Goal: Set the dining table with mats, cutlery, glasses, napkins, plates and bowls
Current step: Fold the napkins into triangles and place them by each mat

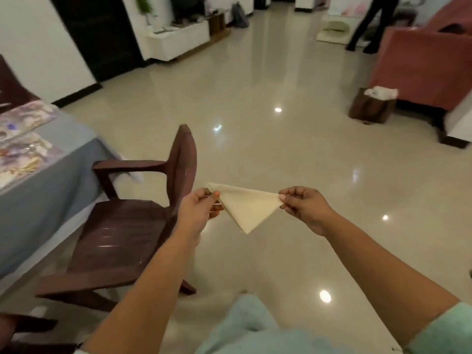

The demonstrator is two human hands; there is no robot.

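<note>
Napkin (pixel 245 206) pinched taut in mid-air

Fingers (pixel 287 196) of the right hand (pixel 305 209) and left hand (pixel 198 209) were closed on opposite corners; soft, light cloth, best held by corners, hung right of the chair (pixel 143 221) and worktop (pixel 51 180).

Both arms extended forward, forearms bare, converging slightly. Left hand (pixel 198 209) back toward camera, thumb and index pinched closed on one napkin (pixel 245 206) corner. Right hand (pixel 305 206) same height, thumb and fingertips pinched on opposite corner. Hands apart, wrists roughly level.
</note>
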